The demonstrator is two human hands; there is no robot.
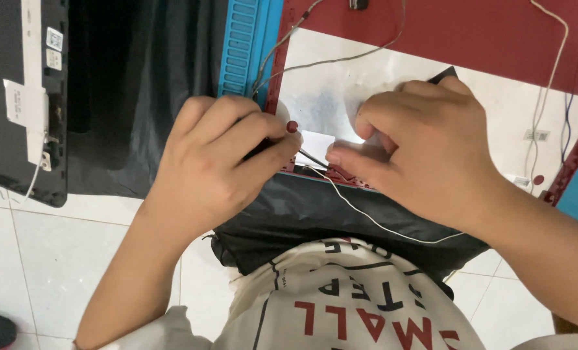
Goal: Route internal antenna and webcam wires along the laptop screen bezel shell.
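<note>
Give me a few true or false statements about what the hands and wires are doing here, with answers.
1. Both hands work on a red panel lined with silvery foil. True.
2. The left hand lies flat and open on the floor. False: it is curled, pinching something dark at the panel's edge.
3. A thin white wire runs below the right hand. True.
4. A blue mat covers the foil. False: it lies beside the panel.
</note>
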